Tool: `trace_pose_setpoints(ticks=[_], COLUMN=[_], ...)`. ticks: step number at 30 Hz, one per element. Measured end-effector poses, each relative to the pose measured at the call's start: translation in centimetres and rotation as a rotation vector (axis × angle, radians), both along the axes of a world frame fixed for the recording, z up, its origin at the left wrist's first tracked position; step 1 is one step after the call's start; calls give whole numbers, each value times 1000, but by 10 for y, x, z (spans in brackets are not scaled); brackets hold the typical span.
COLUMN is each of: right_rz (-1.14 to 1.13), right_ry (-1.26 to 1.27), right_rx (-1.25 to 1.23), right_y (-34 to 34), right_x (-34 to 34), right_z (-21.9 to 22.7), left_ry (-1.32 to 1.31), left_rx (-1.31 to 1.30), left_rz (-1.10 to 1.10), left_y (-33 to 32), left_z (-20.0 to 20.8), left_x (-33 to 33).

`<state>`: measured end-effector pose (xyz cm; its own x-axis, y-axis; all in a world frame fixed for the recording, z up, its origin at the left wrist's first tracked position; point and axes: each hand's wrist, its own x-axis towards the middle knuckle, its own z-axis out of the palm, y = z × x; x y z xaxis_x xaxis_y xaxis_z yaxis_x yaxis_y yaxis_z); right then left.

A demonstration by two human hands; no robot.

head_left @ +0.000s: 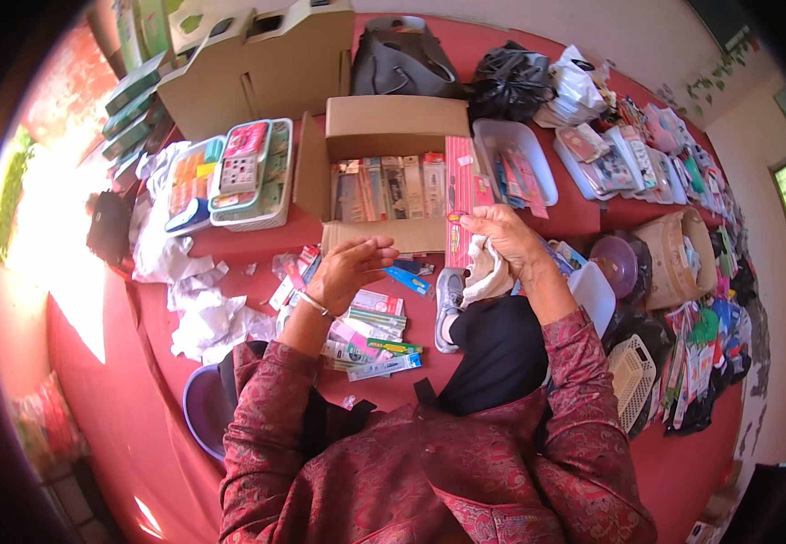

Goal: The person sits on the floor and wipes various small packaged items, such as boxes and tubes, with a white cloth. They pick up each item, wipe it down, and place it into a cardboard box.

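My right hand (pixel 506 238) is closed round a crumpled white cloth (pixel 486 274) that hangs below the fingers. Its pinched thumb and finger meet at a long pink striped package (pixel 458 181) along the right side of the cardboard box (pixel 397 116); whether they grip the package, I cannot tell. Upright flat packs (pixel 384 189) fill the box. My left hand (pixel 354 269) hovers before the box's near flap, fingers stretched out, holding nothing. Below it lies a loose pile of slim packaged items (pixel 370 328), with a blue pack (pixel 408 279) near the fingertips.
Plastic baskets of small goods (pixel 275 207) stand left of the box. A clear bin (pixel 543 172) and stacked packets (pixel 624 163) lie to the right. White crumpled sheets (pixel 221 313) and a purple tub (pixel 201 412) are at my left. A grey bag (pixel 404 59) sits behind.
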<state>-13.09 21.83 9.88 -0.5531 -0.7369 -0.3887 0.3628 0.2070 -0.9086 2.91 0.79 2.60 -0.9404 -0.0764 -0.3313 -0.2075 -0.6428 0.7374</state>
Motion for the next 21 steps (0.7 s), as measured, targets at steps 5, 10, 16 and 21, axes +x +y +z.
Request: trace_pose_setpoints(ticks=[5, 10, 16, 21], right_rz=[209, 605, 91, -2], right_ry=[49, 290, 847, 1292], right_rx=[117, 190, 203, -147], right_y=[-30, -77, -91, -127], right_x=[-4, 30, 16, 75], right_z=[-23, -20, -9, 8], left_ry=[-30, 198, 13, 141], left_rx=[-33, 220, 87, -499], left_rz=[101, 73, 183, -98], left_y=[-11, -17, -23, -19], left_z=[-8, 9, 1, 9], left_x=[7, 5, 6, 15])
